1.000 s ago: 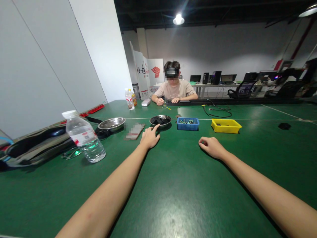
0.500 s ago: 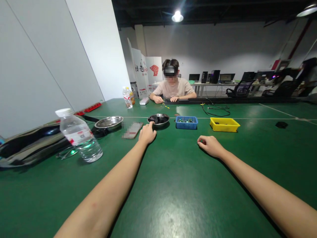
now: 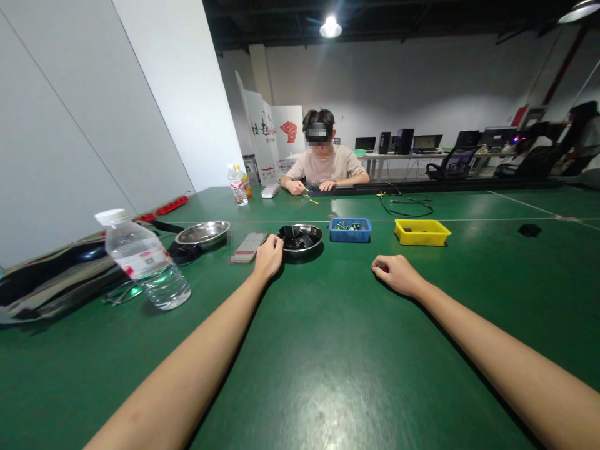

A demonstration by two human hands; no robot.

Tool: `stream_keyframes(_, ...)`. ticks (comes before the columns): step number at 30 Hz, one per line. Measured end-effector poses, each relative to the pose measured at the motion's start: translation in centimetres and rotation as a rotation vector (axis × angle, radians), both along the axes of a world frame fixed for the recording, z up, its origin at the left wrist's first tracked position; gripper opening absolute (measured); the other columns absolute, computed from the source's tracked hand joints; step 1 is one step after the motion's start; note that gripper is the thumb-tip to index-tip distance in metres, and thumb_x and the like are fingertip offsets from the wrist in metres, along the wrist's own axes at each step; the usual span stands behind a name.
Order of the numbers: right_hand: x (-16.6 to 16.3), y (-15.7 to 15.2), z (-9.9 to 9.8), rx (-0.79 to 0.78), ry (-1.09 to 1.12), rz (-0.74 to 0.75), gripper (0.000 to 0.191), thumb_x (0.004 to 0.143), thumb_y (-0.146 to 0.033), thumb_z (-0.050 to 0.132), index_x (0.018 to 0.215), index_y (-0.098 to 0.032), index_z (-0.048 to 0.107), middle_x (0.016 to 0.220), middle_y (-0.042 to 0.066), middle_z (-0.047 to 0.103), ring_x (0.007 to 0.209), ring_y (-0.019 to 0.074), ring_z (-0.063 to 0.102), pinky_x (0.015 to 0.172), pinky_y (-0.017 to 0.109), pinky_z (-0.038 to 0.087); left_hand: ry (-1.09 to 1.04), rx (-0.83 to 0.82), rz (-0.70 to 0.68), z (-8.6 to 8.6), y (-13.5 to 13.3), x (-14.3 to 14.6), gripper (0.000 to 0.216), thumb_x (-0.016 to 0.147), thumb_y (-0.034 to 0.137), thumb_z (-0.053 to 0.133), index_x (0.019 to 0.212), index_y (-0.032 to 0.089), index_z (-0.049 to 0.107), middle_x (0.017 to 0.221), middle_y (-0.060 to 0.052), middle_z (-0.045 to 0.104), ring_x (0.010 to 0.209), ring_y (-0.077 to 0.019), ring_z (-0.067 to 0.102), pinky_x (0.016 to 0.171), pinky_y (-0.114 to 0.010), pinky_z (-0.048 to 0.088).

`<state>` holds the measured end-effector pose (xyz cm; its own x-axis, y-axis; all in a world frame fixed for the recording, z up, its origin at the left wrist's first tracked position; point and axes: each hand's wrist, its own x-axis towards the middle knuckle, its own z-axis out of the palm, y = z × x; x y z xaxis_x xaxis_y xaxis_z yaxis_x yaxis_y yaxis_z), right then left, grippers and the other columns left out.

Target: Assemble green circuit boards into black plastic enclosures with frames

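Phone [image 3: 248,249] partly pixelated, left hand [image 3: 268,257] at left rim of steel bowl [image 3: 307,252], fingertips hidden, grip cannot be told, black parts [image 3: 294,236] overlapping inside, right hand [image 3: 398,275] on desk [image 3: 337,337], fingers loosely curled shut, palm unseen.

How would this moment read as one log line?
left hand: at left rim of metal bowl | right hand: curled, near yellow bin | black parts: in bowl
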<state>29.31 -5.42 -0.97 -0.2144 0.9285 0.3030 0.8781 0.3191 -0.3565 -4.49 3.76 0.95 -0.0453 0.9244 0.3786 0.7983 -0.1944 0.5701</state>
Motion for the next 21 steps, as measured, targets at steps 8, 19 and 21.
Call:
stream_keyframes(8,0.9,-2.9,0.9,0.023,0.078,0.041,0.024,0.087,-0.031,0.052,0.079,-0.018,0.07,0.067,0.003,0.067,0.059,0.0168,0.056,0.061,0.028,0.039,-0.166,-0.05,-0.332,-0.2,-3.7,1.0,0.023,0.083,0.038,0.042,0.067,0.02,0.043,0.064,0.002,0.046,0.067,-0.015,0.047,0.065,-0.025,0.04)
stream_keyframes(19,-2.0,-8.2,3.7,0.22,0.148,0.222,0.021,0.093,-0.028,0.053,0.082,-0.018,0.068,0.076,0.005,0.07,0.069,0.0163,0.062,0.066,0.027,0.044,-0.626,-0.532,-0.845,-0.1,-7.5,4.3,0.036,0.073,0.034,0.07,0.095,0.02,0.047,0.064,0.007,0.054,0.054,-0.0088,0.048,0.053,-0.019,0.035)
stream_keyframes(21,-2.4,-8.6,3.9,0.249,0.13,0.269,0.021,0.094,-0.028,0.052,0.084,-0.018,0.068,0.077,0.005,0.069,0.07,0.0161,0.061,0.067,0.028,0.044,-0.605,-0.597,-0.894,0.2,-8.0,4.6,0.036,0.074,0.035,0.071,0.099,0.017,0.051,0.069,0.004,0.059,0.057,-0.0092,0.051,0.055,-0.019,0.038)
